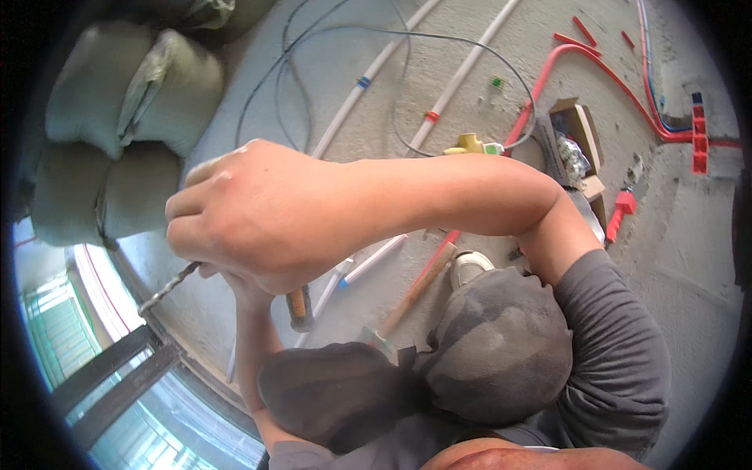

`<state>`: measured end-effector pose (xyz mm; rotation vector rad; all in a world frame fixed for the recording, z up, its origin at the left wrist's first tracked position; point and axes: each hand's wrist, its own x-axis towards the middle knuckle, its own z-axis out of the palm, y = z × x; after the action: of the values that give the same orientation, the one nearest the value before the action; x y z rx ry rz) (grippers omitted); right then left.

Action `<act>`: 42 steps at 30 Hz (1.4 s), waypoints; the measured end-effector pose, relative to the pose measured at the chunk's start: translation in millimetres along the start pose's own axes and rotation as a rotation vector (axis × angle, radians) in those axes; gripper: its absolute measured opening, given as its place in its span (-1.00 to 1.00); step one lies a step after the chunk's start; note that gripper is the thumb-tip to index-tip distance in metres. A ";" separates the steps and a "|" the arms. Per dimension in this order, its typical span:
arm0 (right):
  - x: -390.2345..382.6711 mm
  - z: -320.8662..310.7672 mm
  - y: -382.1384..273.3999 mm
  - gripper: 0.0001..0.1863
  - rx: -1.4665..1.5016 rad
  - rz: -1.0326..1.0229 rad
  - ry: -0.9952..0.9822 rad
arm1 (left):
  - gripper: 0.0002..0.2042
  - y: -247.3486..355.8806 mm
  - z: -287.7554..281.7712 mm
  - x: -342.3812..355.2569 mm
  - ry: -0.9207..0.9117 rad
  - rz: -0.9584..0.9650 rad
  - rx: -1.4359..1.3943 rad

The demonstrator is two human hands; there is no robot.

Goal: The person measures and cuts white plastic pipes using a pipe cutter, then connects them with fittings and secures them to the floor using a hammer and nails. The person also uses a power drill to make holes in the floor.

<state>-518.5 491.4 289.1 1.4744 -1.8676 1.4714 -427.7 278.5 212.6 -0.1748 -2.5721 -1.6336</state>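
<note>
My right hand reaches across from the right, its back toward me and its fingers curled closed. From under those fingers a spiral drill bit sticks out down to the left; how they grip it is partly hidden. Just below, my left hand is mostly covered by the right one, so its fingers cannot be made out. Beside the left wrist, a black and orange handle-like end hangs below my right hand; the rest of that tool is hidden.
Stuffed sacks are stacked at the left, above a window. White pipes, a grey cable and a wooden-handled hammer lie on the floor. Right are an open cardboard box, red conduit and red junction boxes.
</note>
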 end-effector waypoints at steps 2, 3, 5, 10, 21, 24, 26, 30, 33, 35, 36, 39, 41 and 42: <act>-1.4 -0.7 5.3 -0.83 0.035 0.054 -0.077 | -0.32 -14.5 0.4 0.3 -0.005 0.006 0.011; -0.1 0.1 7.3 -0.81 0.043 0.036 -0.058 | -0.33 -19.2 0.2 0.3 -0.006 0.009 0.017; 3.0 1.7 9.0 -0.80 0.021 -0.015 -0.084 | -0.34 -25.4 1.5 2.5 -0.007 0.029 0.020; 4.2 21.7 2.1 -0.85 0.025 -0.007 0.216 | -0.37 -26.6 1.1 7.4 0.011 0.039 0.045; -0.8 13.0 6.5 -0.81 -0.172 0.018 0.110 | -0.42 -25.9 5.5 8.6 0.016 0.164 0.048; -2.6 2.0 1.1 -0.75 -0.251 0.014 0.008 | -0.50 -12.1 8.9 13.8 -0.123 0.198 0.087; -0.8 -0.6 -2.3 -0.71 -0.262 -0.009 0.071 | -0.69 3.3 8.1 19.0 -0.165 0.302 0.116; 4.5 -0.5 -5.7 -0.74 -0.321 0.079 0.043 | -0.74 28.5 18.5 26.2 -0.047 0.151 -0.031; 4.2 -6.4 -1.9 -0.81 -0.106 0.025 0.050 | -0.59 33.0 19.3 29.5 -0.044 0.237 -0.122; 6.8 -7.8 4.5 -0.77 -0.049 -0.034 -0.057 | -0.50 31.0 17.5 31.7 -0.099 0.127 -0.126; 8.2 -7.5 5.8 -0.78 -0.070 -0.015 -0.070 | -0.44 29.7 16.3 31.9 -0.126 0.050 -0.125; 17.8 -5.2 8.8 -0.92 -0.044 -0.098 -0.021 | -0.25 24.9 23.6 22.8 -0.016 0.098 0.134; 28.5 -2.2 8.8 -0.91 0.043 -0.137 0.012 | -0.23 20.8 32.9 5.6 0.118 0.080 0.058; 34.3 -1.9 9.0 -0.90 0.007 -0.208 -0.017 | -0.22 18.0 36.9 -1.6 0.125 -0.011 0.017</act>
<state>-540.6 475.0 311.5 1.6341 -1.6616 1.3725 -424.0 319.4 212.8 -0.0555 -2.4974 -1.5717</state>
